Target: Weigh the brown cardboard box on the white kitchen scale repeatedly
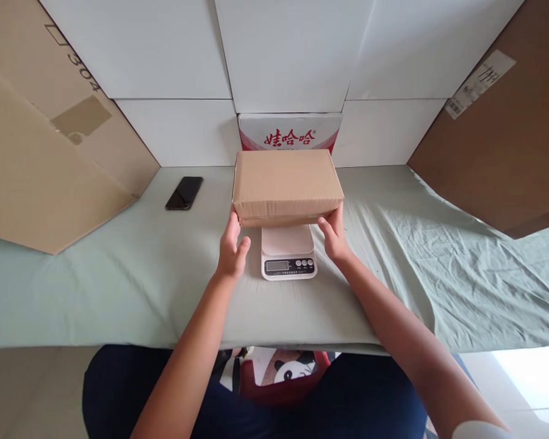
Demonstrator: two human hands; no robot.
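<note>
A closed brown cardboard box (287, 177) is held between my two hands, over the back part of a white kitchen scale (287, 241). My left hand (233, 247) grips its near left corner, thumb pointing up and apart from the box. At the near right corner, my right hand (335, 235) holds the box, with the thumb by its front face. The box hides the rear of the scale's platform, so I cannot tell whether the two touch. The scale's display and several buttons face me; no digits can be made out.
A black phone (184, 193) lies on the green cloth (183, 274) to the left. Behind the box stands a white and red carton (290, 131) against white panels. Large cardboard sheets stand at left (64, 146) and right (498, 134). The table's front edge runs above my lap.
</note>
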